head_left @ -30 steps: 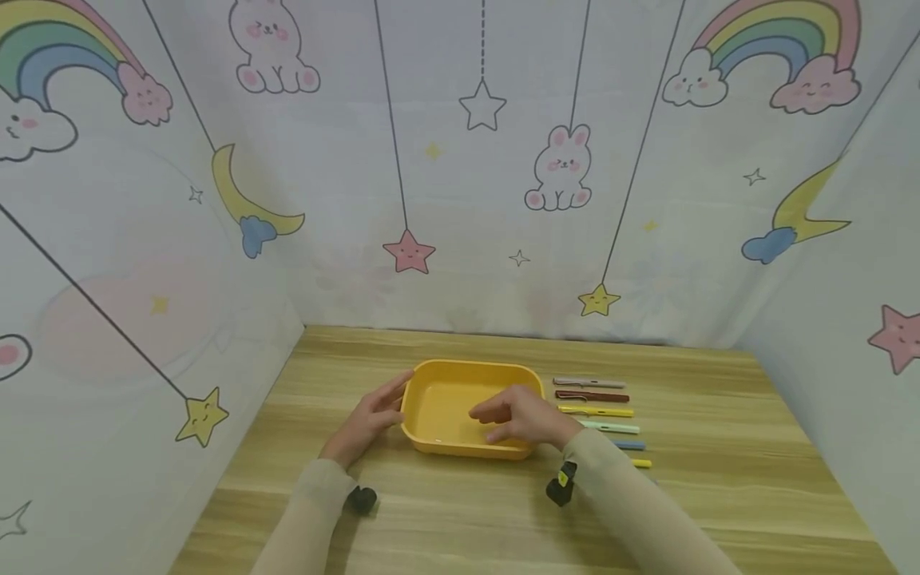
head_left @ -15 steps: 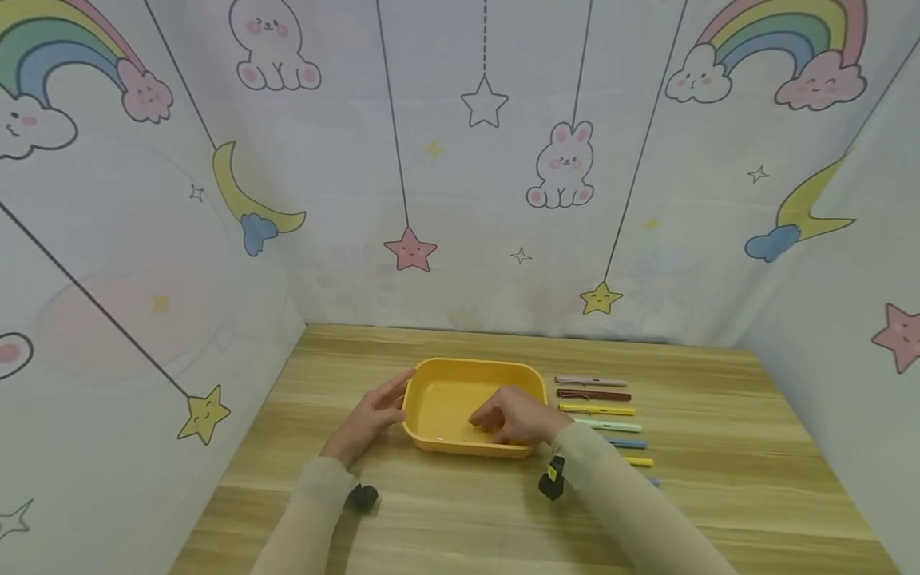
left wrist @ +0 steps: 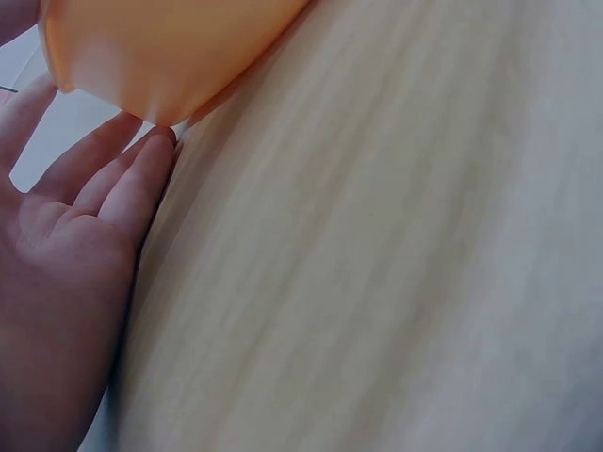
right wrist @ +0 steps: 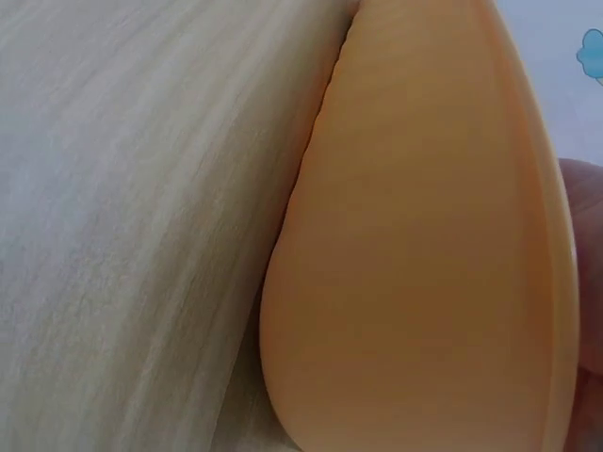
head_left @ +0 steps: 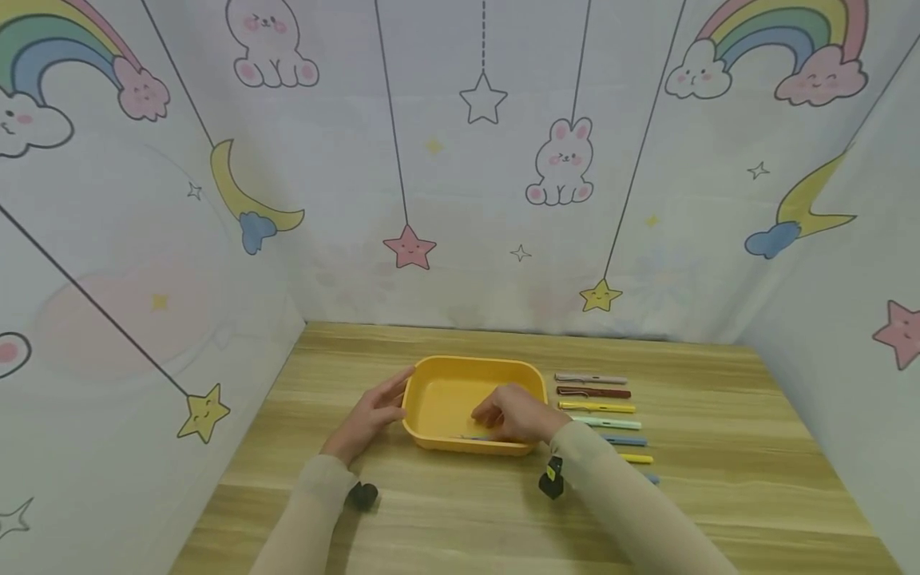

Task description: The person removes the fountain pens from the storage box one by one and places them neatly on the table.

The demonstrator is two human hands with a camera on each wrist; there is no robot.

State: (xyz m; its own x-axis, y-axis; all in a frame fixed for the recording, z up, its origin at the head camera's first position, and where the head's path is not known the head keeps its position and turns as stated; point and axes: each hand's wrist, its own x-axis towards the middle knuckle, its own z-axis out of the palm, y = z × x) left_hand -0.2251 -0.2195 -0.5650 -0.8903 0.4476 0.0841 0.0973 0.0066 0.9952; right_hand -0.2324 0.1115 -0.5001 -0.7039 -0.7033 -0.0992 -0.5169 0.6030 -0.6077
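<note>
A yellow plastic tray [head_left: 438, 443] with rounded corners sits on the table. My left hand [head_left: 370, 417] touches its left side, fingers fairly straight; the left wrist view shows the fingertips against the tray's outer wall. Inside the tray's right half, my right hand [head_left: 516, 414] has its fingers curled down, pinching a slender bluish pen [head_left: 476, 437]. Only the pen's left end shows; the rest is hidden under the hand. From the right wrist, the tray wall [right wrist: 424, 235] covers most of that hand, leaving a bit of it [right wrist: 586, 254] visible beyond the rim.
To the right of the tray lie several pens in a column: grey [head_left: 591, 378], dark red [head_left: 593, 392], yellow [head_left: 598, 407], pale green [head_left: 611, 422] and blue [head_left: 628, 441] among them. My right sleeve [head_left: 632, 495] covers part of the lower ones. Printed cloth walls [head_left: 460, 295] enclose the table.
My right hand's fingers have gone from spread to curled low inside the tray. The bluish pen's end now shows beside them. My left hand stays at the tray's side.
</note>
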